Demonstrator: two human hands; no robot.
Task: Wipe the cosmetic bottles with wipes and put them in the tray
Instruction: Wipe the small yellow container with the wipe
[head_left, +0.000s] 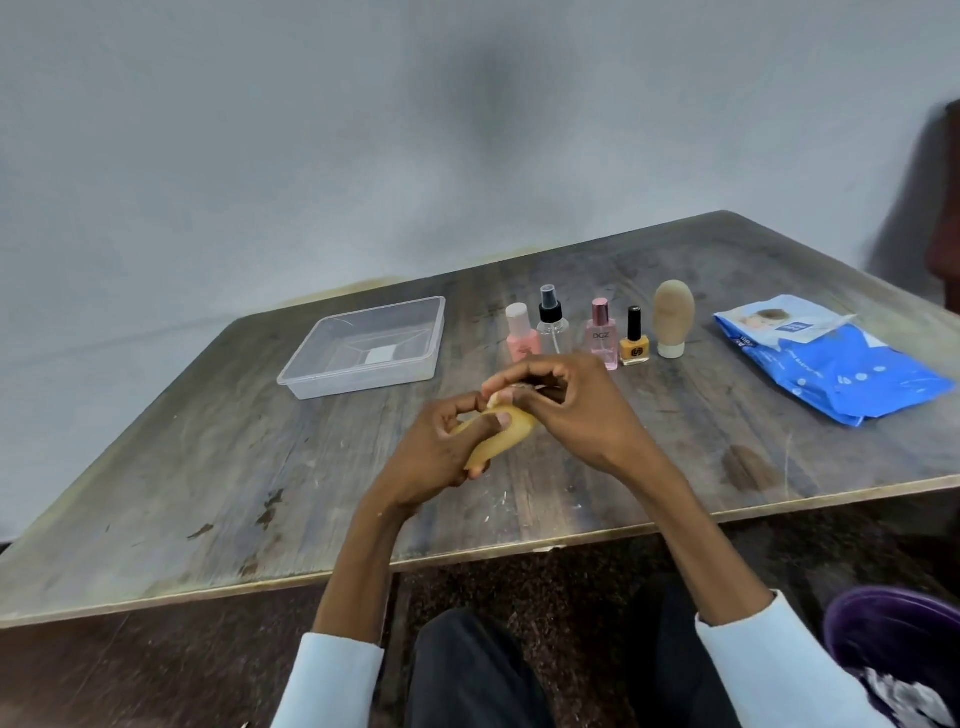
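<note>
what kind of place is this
Probably a plain indoor room with a makeshift work table, not a shop or bathroom: a worn wooden table against a bare grey wall, and a dark speckled floor below. Only cosmetic bottles and a wipes pack suggest its use.

Colours on my bench, left to right

I see a clear tray (363, 347) with a white patch on its floor, a pink bottle (522, 332) with a pale cap, a clear spray bottle (552, 325) capped black, a pink perfume bottle (602, 332) with a rose cap, a yellow-orange polish bottle (634, 343) capped black, a tan tube (674, 317) with a white cap, and a blue-and-white wipes pack (826, 358). The bench (208, 467) is grey-brown woodgrain with dark stains. I hold a yellowish-tan tube (501, 441).
</note>
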